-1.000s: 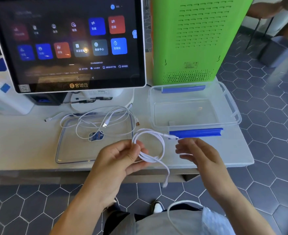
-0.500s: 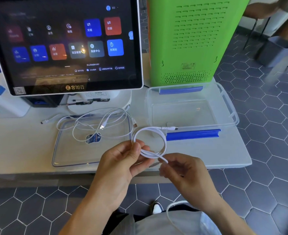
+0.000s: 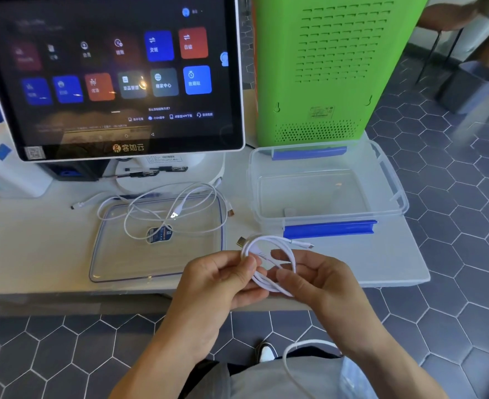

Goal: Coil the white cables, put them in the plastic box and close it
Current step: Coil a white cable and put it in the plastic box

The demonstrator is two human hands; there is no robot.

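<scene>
Both hands meet just off the front edge of the white counter, sharing one coiled white cable. The left hand pinches the coil's left side between thumb and curled fingers; the right hand has its thumb and fingers curled round the coil's lower right, so the loops are held from both sides. Two connector ends stick out at the top of the coil, one to the left and one toward the right.

The clear plastic box sits open at the counter's right end, close to the right edge, with a blue latch along its near side and another on the far side. Nothing white lies in it that I can make out. Its clear lid lies flat on the counter to the left of the box, near the front edge, a blue label at its middle. A second white cable lies loose across the lid's far half, its ends trailing onto the counter.

Behind stand a touchscreen terminal toward the back left and a green cabinet behind the box.
</scene>
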